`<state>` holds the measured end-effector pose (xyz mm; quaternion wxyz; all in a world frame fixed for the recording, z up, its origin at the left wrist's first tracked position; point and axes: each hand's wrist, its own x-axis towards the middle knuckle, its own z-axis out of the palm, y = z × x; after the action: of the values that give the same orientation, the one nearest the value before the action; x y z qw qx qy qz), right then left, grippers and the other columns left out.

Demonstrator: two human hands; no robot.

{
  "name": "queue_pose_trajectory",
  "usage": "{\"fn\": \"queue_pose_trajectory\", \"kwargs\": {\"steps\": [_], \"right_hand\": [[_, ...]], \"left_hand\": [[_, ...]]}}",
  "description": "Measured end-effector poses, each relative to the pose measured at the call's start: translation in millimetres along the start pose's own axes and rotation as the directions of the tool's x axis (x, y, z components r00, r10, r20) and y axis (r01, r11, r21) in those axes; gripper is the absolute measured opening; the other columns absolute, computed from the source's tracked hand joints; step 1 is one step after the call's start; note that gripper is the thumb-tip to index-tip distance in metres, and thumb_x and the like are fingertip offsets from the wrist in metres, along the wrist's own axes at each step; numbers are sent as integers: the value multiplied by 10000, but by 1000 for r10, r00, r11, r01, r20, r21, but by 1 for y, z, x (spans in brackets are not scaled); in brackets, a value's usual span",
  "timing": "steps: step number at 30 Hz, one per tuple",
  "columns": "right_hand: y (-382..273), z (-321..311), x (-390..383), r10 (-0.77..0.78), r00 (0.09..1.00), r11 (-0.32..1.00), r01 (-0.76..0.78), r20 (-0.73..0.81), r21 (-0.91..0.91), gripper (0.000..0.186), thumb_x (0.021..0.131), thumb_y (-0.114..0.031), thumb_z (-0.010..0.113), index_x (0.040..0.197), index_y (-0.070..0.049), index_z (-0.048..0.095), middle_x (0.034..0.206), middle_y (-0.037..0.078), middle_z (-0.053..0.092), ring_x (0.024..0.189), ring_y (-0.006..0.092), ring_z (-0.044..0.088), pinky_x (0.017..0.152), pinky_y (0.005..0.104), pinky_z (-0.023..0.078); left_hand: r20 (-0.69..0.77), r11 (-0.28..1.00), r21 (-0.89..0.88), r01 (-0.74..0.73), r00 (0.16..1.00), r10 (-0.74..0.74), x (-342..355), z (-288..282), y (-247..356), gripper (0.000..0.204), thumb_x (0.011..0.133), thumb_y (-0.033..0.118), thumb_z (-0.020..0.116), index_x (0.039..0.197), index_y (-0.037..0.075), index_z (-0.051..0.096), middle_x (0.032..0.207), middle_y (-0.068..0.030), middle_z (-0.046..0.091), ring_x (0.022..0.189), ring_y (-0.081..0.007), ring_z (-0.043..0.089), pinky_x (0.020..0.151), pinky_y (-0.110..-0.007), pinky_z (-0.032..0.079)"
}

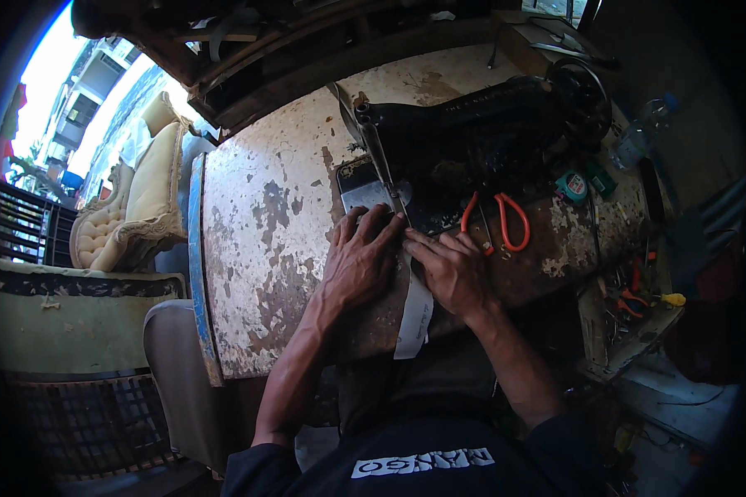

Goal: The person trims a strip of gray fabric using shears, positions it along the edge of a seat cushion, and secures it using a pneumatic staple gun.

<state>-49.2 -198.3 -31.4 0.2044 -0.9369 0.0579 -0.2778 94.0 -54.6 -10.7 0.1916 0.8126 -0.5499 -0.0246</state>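
Observation:
A black sewing machine [481, 124] sits on a worn wooden table [257, 215], its metal plate [360, 192] under the needle end. My left hand [360, 253] rests with bent, slightly parted fingertips on the plate beside the needle. My right hand [452, 269] is closed at a pale printed strip [414, 315], its fingertips pinched on it just below the needle. The strip hangs toward the table's front edge; its upper part is partly hidden by my fingers. Red-handled scissors [514, 222] lie just right of my right hand.
Green small items [572, 186] and a plastic bottle [630, 141] stand right of the machine. An open drawer [605, 340] holds tools. Dark wooden furniture [249, 41] borders the back. A cream upholstered chair [133, 207] stands left, near a padded brown object [170, 340].

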Motion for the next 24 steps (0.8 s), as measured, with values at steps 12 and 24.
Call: {"fn": "queue_pose_trajectory", "kwargs": {"steps": [12,24], "right_hand": [[2,16,10,103,993,995,-104,-50,-15,303,889,-57,621,1162,-89,748,1257,81,732,948,260,725,877,398,526],[-62,-2,-7,475,879,878,-471,39,-89,200,915,-218,721,1012,-50,670,979,146,658,958,383,636,811,493,500]], "left_hand": [[-27,997,69,37,999,-35,10,0,-3,513,950,187,595,1463,186,571,1491,-190,475,1417,-475,357,1183,-571,297],[-138,989,134,59,990,-41,14,15,-6,510,939,203,618,1447,187,583,1383,-213,484,1332,-439,410,1107,-567,302]]}}
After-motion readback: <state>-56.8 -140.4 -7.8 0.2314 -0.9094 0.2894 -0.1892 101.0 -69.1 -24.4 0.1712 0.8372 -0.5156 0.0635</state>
